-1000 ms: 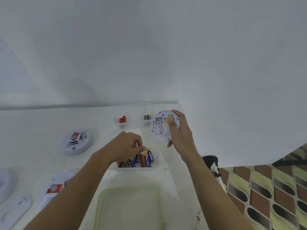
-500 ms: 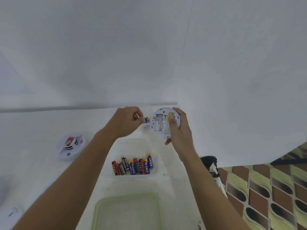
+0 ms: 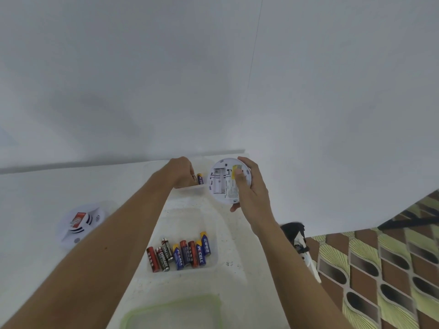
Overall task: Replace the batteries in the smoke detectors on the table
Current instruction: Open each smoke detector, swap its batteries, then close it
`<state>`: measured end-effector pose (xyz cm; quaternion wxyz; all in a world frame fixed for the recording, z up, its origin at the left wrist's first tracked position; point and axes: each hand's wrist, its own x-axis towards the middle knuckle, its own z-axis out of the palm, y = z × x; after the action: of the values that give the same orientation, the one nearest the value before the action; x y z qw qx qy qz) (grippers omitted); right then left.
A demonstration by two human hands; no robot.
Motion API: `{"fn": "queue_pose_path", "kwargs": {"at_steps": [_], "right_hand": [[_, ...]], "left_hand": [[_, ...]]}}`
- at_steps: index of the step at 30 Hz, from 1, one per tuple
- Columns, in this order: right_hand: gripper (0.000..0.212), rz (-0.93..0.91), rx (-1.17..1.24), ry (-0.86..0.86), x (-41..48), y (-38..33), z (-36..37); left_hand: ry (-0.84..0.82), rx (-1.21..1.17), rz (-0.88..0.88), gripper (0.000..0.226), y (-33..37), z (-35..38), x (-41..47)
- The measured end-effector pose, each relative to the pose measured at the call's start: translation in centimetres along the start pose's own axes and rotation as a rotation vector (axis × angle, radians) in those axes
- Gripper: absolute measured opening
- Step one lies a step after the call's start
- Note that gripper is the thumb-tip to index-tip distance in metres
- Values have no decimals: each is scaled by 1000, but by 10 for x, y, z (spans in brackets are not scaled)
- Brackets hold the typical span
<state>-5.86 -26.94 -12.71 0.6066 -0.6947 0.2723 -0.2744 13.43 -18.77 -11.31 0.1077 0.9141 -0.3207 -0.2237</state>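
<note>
My right hand (image 3: pixel 250 195) grips a round white smoke detector (image 3: pixel 219 186) above the table, its back turned to me and its battery bay showing no cells; my thumb lies on its yellow label. My left hand (image 3: pixel 181 172) reaches into the small far tray (image 3: pixel 190 189), fingers curled down onto a dark battery (image 3: pixel 194 178) next to a blue one (image 3: pixel 200 178); the fingertips are hidden. A nearer clear tray (image 3: pixel 213 264) holds several red, black and blue batteries (image 3: pixel 180 255). Another smoke detector (image 3: pixel 79 224) lies on the table at the left.
A green-rimmed clear container (image 3: pixel 171 312) sits at the table's near edge. The white table (image 3: pixel 35 198) ends at a wall behind and drops off at the right, where a black and white object (image 3: pixel 297 238) stands over patterned floor (image 3: pixel 380 269).
My left hand left the near battery tray and moved away to the far tray. My right hand kept hold of the detector, lifting it slightly.
</note>
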Motion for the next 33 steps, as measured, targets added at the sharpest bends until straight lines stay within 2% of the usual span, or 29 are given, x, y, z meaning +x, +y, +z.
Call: {"fn": "queue_pose_path", "kwargs": {"at_steps": [4,6,8,11,14,20,25,33], "right_hand": [[29,12,22,6,3,3,-1],[28,12,27,17,5,5,0],[29,13,25,30,6,6,0],[30,16,16,36,6,7,2],[31,21,14,51,4,7,4],[29,10,65,96,-1,7,6],[26,12,113,92,-4,5,6],[31,-11,123,71,-9,5,10]], "left_hand": [[0,-77,35,29,0,-4,-7],[46,-259,73,23,-1,-5,-13],[123,-469,107,19,-1,-6,-22],[281,-625,225,22,2,-4,-39],[388,-733,302,16,9,2,-56],[464,-742,405,10,16,6,-77],[437,-678,446,16,18,13,-76],[622,-559,494,14,23,31,-70]]}}
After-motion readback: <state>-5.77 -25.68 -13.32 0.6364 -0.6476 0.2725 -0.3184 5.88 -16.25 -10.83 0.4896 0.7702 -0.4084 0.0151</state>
